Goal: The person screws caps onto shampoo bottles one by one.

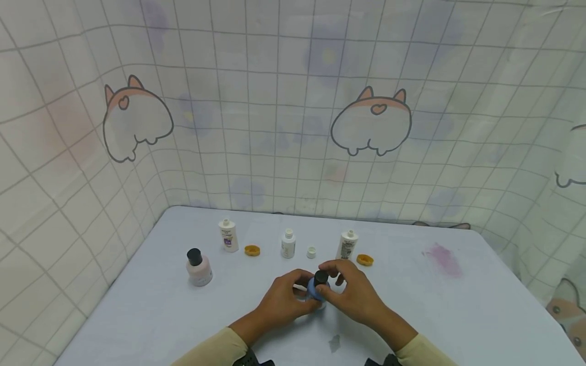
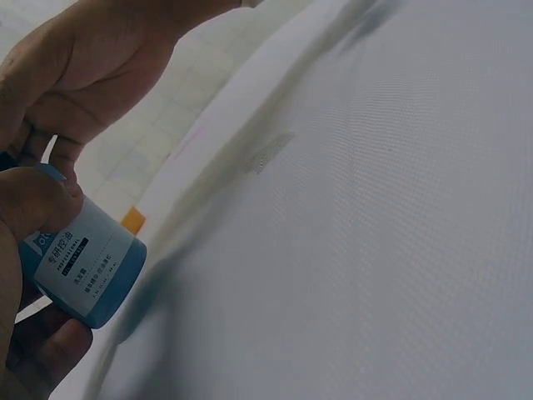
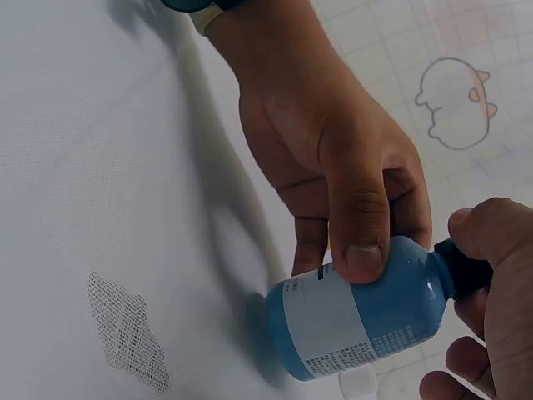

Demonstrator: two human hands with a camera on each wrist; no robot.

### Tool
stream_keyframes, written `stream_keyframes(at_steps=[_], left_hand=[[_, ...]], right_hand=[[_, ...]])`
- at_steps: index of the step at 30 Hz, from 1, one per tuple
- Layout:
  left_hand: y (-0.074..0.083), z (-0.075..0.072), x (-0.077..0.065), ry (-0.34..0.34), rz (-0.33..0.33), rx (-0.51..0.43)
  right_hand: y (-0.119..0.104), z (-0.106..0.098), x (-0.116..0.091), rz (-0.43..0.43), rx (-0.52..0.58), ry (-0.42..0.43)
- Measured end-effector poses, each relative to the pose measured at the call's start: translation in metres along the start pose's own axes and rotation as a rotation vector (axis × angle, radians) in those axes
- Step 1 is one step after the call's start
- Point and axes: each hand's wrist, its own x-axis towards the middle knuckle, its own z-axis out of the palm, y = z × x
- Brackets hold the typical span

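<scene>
A blue bottle (image 3: 329, 325) with a pale printed label and a black cap (image 1: 321, 277) is between both hands near the table's front middle. My left hand (image 1: 286, 302) grips its body, thumb on one side and fingers on the other. With thumb and fingers, my right hand (image 1: 354, 292) pinches the black cap, which sits on the bottle's neck. In the left wrist view, the label (image 2: 83, 250) faces the camera and my left thumb crosses its upper part. Just beyond my right hand stands a white bottle (image 1: 347, 245), its lower end partly hidden.
A pale pink bottle with a black cap (image 1: 199, 272) stands at the left. Two white bottles, one at back left (image 1: 229, 236) and a smaller one in the middle (image 1: 288, 245), have no caps on. Orange lids (image 1: 252, 250) (image 1: 364, 260) and a small white cap (image 1: 311, 252) lie nearby.
</scene>
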Motion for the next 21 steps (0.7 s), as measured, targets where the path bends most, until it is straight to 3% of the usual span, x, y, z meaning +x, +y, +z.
stream_keyframes(at_steps=[12, 21], left_hand=[[-0.0022, -0.0004, -0.0005, -0.001, -0.002, -0.013], [-0.0039, -0.0003, -0.0009, 0.005, -0.002, -0.004]], right_hand=[[0.0003, -0.0005, 0.0014, -0.092, 0.064, -0.023], [0.0009, 0.0016, 0.0008, 0.0, 0.022, -0.014]])
